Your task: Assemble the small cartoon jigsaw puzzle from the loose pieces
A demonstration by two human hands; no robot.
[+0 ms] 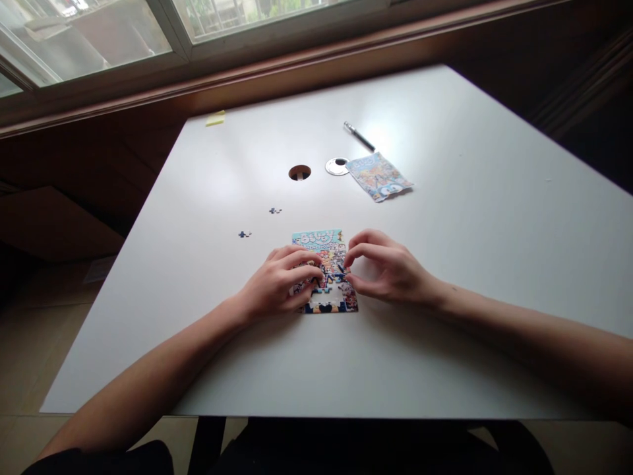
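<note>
A small colourful jigsaw puzzle [316,241] lies flat on the white table, with a pale gap among the pieces in its lower part. My left hand [283,277] rests over its left side, fingers apart and bent, fingertips touching the pieces near the middle. At the right edge, my right hand [388,267] has thumb and forefinger curled together in a pinch on the puzzle; the exact piece between them is too small to make out. Two loose puzzle pieces, one nearer [244,234] and one farther [275,210], lie to the upper left.
Beyond the puzzle is a crumpled printed packet [380,177], beside a round metallic disc [336,167] and a dark pen [359,136]. The table [222,171] has a round hole [299,173]. A yellow slip [215,119] lies at the far edge, below a window.
</note>
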